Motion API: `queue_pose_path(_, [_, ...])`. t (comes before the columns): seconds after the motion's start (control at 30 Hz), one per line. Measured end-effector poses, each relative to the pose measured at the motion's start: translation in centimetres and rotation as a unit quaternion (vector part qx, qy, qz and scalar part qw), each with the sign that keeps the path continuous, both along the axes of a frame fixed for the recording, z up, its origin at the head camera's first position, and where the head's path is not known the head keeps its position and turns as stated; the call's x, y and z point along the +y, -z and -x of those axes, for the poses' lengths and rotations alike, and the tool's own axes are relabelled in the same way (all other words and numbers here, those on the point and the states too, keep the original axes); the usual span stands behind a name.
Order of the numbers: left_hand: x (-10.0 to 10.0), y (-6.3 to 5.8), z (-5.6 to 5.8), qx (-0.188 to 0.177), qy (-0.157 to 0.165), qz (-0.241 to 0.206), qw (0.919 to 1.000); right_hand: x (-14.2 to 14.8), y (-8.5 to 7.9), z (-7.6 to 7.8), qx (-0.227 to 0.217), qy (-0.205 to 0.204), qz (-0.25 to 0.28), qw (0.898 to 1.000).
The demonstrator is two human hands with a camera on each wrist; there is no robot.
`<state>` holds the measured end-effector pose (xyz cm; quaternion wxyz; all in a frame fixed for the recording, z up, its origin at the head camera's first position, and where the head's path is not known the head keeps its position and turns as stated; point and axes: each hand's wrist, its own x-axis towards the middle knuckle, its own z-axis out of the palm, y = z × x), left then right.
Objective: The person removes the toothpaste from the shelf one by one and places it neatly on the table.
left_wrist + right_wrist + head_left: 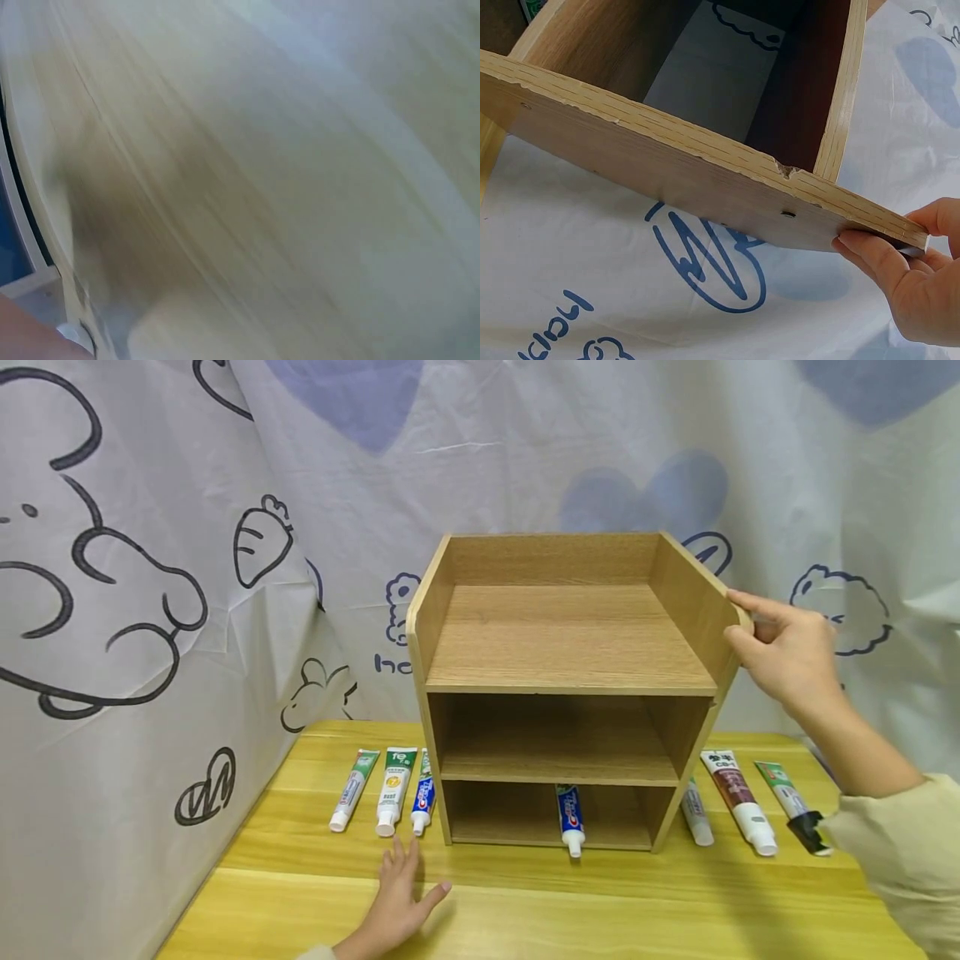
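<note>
A wooden shelf unit (558,685) with an open top tray and two compartments stands on the table. My right hand (787,647) pinches the upper front corner of its right side panel; the right wrist view shows thumb and fingers on either side of the panel (705,172). Over the table at the front left is my left hand (393,897), fingers spread and holding nothing. A blue toothpaste tube (571,821) lies at the bottom compartment, its white cap sticking out past the front edge. Only blurred wood surface fills most of the left wrist view.
Left of the shelf lie a green-and-silver tube (354,791), a green-and-white tube (395,791) and a blue tube (423,797). On the right are a white tube (697,814), a maroon-and-white tube (740,802) and a green tube with black cap (791,806). Printed cloth (525,443) hangs behind.
</note>
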<state>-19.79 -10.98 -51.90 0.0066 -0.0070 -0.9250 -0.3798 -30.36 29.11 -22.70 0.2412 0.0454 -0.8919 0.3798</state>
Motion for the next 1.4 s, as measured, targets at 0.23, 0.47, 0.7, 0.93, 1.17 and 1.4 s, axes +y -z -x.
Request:
queue_pose_path(0.23, [1.3, 0.1, 0.0, 0.002, 0.017, -0.010, 0.9998, -0.1, -0.1, 0.0, 0.003, -0.001, 0.003, 1.000])
queue_pose_path(0.47, [2.8, 0.1, 0.0, -0.007, 0.035, -0.037, 0.9987, -0.3, -0.1, -0.1, 0.002, -0.004, 0.003, 1.000])
queue_pose_path(0.7, [4.4, 0.1, 0.0, -0.001, 0.065, -0.047, 0.9968, -0.3, 0.0, -0.1, -0.004, -0.005, 0.004, 1.000])
queue_pose_path(0.93, [6.3, -0.1, 0.4, 0.005, 0.096, -0.056, 0.9938, -0.3, -0.1, -0.1, -0.006, 0.000, -0.001, 1.000])
queue_pose_path(1.17, [8.1, 0.1, 0.3, -0.009, 0.110, -0.073, 0.9912, -0.2, 0.0, -0.1, -0.008, 0.000, 0.001, 1.000])
queue_pose_path(1.4, [9.8, 0.2, 0.3, -0.033, 0.131, -0.096, 0.9861, -0.2, 0.0, -0.1, -0.004, 0.004, 0.001, 1.000])
